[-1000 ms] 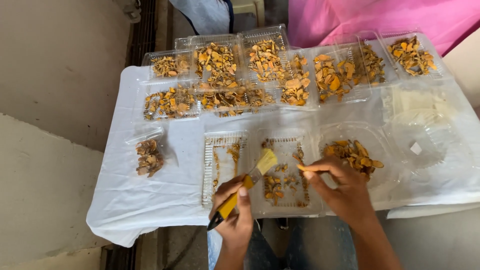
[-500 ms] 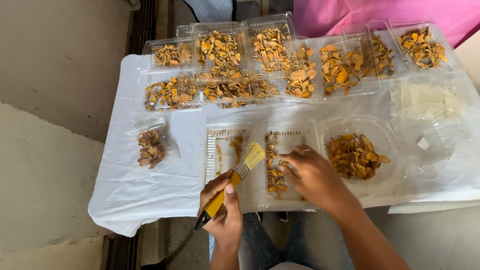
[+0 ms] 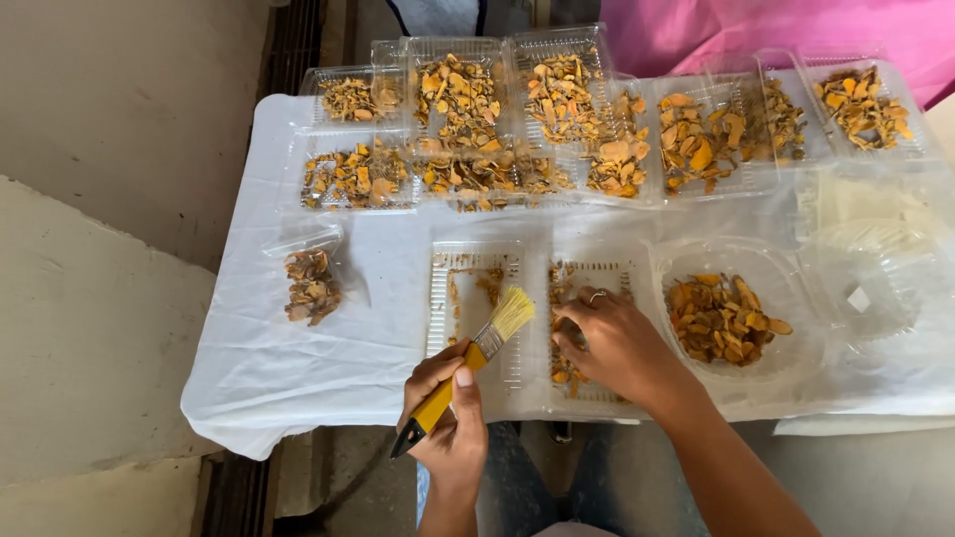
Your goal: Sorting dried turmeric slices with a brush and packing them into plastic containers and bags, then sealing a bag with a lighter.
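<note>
Below, our left hand (image 3: 450, 413) gripped the yellow-handled brush (image 3: 470, 363), while our right hand (image 3: 612, 343) covered the orange chips in the clear tray (image 3: 597, 273), its grasp hidden from us.

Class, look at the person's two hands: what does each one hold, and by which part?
The left hand grips a paintbrush by its yellow handle. The right hand rests in the clear plastic tray; any piece under its fingers is hidden.
</note>
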